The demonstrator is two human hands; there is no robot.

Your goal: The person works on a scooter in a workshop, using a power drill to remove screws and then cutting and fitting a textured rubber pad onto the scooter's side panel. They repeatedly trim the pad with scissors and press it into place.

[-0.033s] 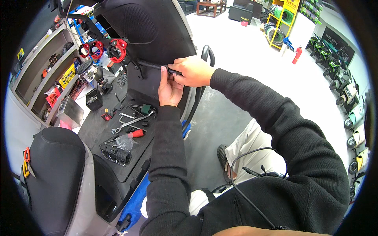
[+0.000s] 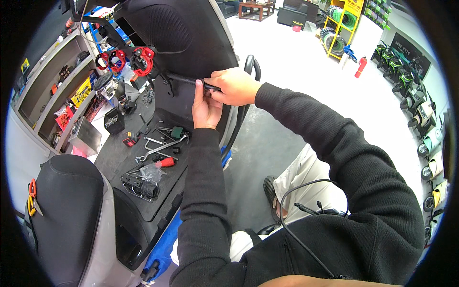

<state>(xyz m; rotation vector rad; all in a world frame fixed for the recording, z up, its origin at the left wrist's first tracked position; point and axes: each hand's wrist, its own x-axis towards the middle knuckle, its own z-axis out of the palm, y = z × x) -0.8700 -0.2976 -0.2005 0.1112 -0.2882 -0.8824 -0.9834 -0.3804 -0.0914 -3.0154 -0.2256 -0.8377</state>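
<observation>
My left hand is wrapped from below around the end of a black bar fixed across the dark front panel of a scooter, its thumb pointing up. My right hand grips the same bar end from above and the right, its fingers pressed beside my left thumb; what exactly lies under them is hidden. Red ring-shaped holders are mounted just left of my hands. Below them, wrenches, a red-handled tool, a clear bag and black brackets lie on the scooter's dark footboard.
A black seat with orange-handled pliers is at lower left. Cluttered shelves stand left, a black tubular rail right of my hands. Farther off are a yellow rack, a fire extinguisher and a row of small scooters.
</observation>
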